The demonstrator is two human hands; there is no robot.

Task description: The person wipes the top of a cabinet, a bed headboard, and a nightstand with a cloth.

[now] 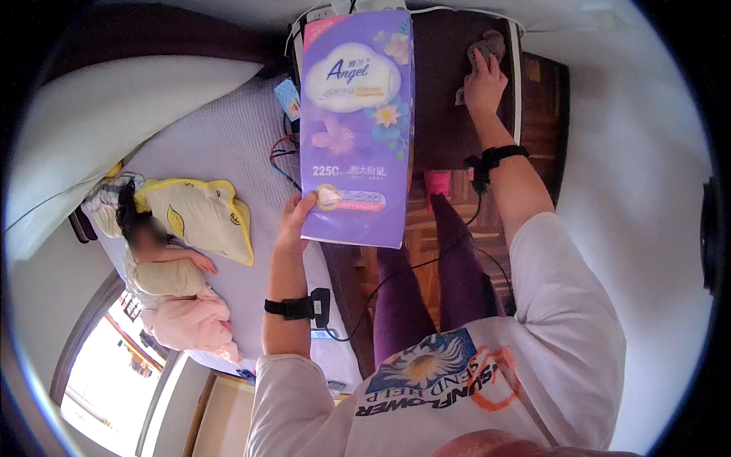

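Purple tissue pack point(356, 126) up at twelve o'clock, big and tall, lifted clear above the bed's edge, printed with flowers and a white cloud shape. Left hand point(293, 221) has it by the lower left corner, thumb on the front face, fingers curled behind the wrapper, a firm hold. A black wrist strap point(293, 308) sits on that forearm, with a cable trailing down toward six o'clock.

Over at one o'clock, the right hand point(485, 85) is pressed onto a grey cloth point(481, 55), fingers bunched over it, gripping the fabric against the dark wooden worktop point(445, 114). That wrist wears a black band too. The pack's right edge overlaps the worktop's left side in this view; whether they touch I cannot tell.

Bed point(221, 145) runs from eleven down to seven o'clock, covered in a pale lilac sheet. At nine o'clock a small person point(164, 266) lies on it beside a yellow-edged pillow point(202, 217), well apart from both hands. A red and blue cable point(282, 156) loops on the sheet just left of the pack. Purple trousers point(426, 289) fill the centre toward six o'clock, over a wooden floor point(426, 221).
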